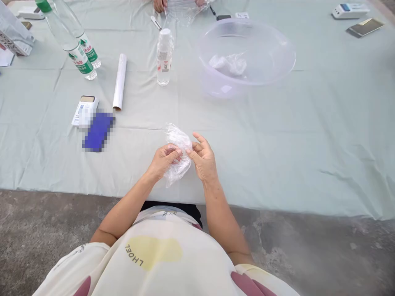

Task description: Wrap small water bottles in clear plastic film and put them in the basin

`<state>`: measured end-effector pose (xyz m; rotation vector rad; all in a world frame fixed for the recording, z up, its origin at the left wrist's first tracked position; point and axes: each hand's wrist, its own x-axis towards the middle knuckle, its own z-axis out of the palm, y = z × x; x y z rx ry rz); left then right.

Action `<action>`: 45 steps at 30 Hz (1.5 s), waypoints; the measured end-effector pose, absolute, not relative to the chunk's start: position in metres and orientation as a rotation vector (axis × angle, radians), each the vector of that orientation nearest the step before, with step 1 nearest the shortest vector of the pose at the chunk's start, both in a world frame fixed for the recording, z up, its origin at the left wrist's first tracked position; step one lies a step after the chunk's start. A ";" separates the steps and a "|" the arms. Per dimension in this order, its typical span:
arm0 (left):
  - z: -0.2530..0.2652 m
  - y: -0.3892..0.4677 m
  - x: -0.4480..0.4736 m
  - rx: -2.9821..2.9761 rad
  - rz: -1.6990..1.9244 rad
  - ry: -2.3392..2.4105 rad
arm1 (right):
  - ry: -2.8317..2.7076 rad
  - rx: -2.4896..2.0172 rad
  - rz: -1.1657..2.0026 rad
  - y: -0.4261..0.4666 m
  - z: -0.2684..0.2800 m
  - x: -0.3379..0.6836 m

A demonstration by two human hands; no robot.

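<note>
Between my hands, above the near edge of the table, is a crumpled sheet of clear plastic film (179, 174). My left hand (165, 160) pinches it from the left, thumb and fingers closed on the film. On the right side my right hand (203, 158) grips it between thumb and bent fingers, with one finger stretched away. The film bunches up in thin folds and hangs loose above and below the fingers. Ahead and to the left lies a white roll of film (120, 82) on a cardboard core.
A clear purple basin (216, 84) holding crumpled film (230, 63) stands at the back right. Near it is a small water bottle (164, 57); two green-labelled bottles (80, 61) stand left. A white device (86, 109) and blue pixelated object (98, 131) lie left. Another person's hand (160, 5) handles film opposite.
</note>
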<state>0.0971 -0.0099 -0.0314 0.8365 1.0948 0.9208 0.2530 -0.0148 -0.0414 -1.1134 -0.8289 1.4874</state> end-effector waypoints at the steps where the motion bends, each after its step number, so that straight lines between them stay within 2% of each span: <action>1: -0.031 -0.013 0.096 0.874 0.965 1.140 | -0.797 -1.123 1.557 -0.016 -0.042 0.255; 6: -0.032 -0.018 0.083 0.843 1.125 1.239 | -0.584 -1.178 1.836 -0.016 -0.050 0.263; 13: -0.023 -0.030 0.081 0.839 1.001 1.078 | -0.622 -0.892 2.080 -0.022 -0.053 0.232; 19: -0.028 -0.041 0.065 0.835 1.083 1.120 | -0.453 -0.948 1.829 -0.018 -0.042 0.242; 31: -0.040 -0.054 0.024 0.560 1.052 1.124 | -0.495 -1.116 1.688 -0.017 -0.038 0.265; 35: -0.035 -0.037 0.016 0.668 1.076 1.199 | -0.577 -1.111 1.722 -0.018 -0.037 0.259; 40: -0.030 -0.013 0.042 0.910 0.869 1.213 | -0.629 -1.116 1.838 -0.021 -0.042 0.244; 45: -0.038 -0.003 0.066 0.926 0.991 1.216 | -0.520 -1.153 1.809 -0.022 -0.044 0.249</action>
